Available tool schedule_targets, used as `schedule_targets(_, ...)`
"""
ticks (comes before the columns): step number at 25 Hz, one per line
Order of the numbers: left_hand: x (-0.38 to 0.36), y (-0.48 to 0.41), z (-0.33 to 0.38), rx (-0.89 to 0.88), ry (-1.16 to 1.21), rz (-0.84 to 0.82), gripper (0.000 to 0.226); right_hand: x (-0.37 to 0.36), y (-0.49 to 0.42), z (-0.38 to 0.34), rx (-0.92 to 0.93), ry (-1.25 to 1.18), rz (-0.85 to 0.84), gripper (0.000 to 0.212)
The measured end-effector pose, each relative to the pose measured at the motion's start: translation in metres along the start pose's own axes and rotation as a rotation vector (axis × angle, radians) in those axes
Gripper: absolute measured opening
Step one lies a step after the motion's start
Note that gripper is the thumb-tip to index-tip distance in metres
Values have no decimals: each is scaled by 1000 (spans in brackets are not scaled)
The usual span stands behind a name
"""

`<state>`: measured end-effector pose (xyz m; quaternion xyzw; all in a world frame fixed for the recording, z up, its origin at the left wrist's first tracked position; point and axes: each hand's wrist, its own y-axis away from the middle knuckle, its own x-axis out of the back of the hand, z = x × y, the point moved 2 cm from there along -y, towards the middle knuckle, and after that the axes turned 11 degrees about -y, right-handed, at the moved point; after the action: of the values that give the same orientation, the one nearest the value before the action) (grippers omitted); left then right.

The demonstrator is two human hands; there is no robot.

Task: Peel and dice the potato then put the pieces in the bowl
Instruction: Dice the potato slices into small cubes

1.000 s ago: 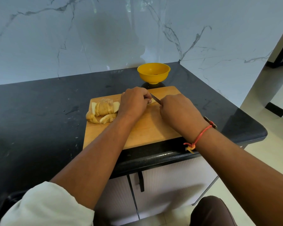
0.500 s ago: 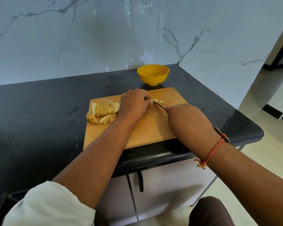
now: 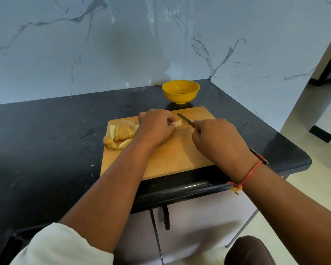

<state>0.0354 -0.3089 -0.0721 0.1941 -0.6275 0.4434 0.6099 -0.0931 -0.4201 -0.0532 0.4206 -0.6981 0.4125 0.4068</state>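
On a wooden cutting board [image 3: 168, 161] lies a sliced potato [image 3: 122, 133] in a pile at the board's left end. My left hand [image 3: 155, 127] pinches a pale potato strip [image 3: 177, 123] against the board. My right hand [image 3: 216, 140] grips a knife [image 3: 185, 118] whose blade points up and left, just right of the strip. A small cut piece lies under the blade, partly hidden. The yellow bowl [image 3: 181, 91] stands behind the board on the black counter.
The black counter [image 3: 46, 140] runs left and back to a marble wall [image 3: 122, 44]; its rounded right end [image 3: 298, 159] drops off to a tiled floor. White cabinet doors with a dark handle [image 3: 165, 217] sit below the front edge.
My right hand has drawn the knife back and then lifted it beside the strip. More of the potato strip shows past my left fingertips. The camera has shifted slightly.
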Motion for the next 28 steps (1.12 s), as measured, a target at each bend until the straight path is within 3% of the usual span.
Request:
schedule_targets(9, -1, -3, 1, 43, 74, 0, 19, -14, -13, -7, -44, -43, -76, 35)
schedule_targets(20, -2, 3, 2, 61, 145, 59, 8, -11, 1, -4, -17, 83, -191, 28)
schedule_targets(28, -1, 3, -1, 47, 200, 42, 7, 0, 11, 0, -25, 45, -18, 33)
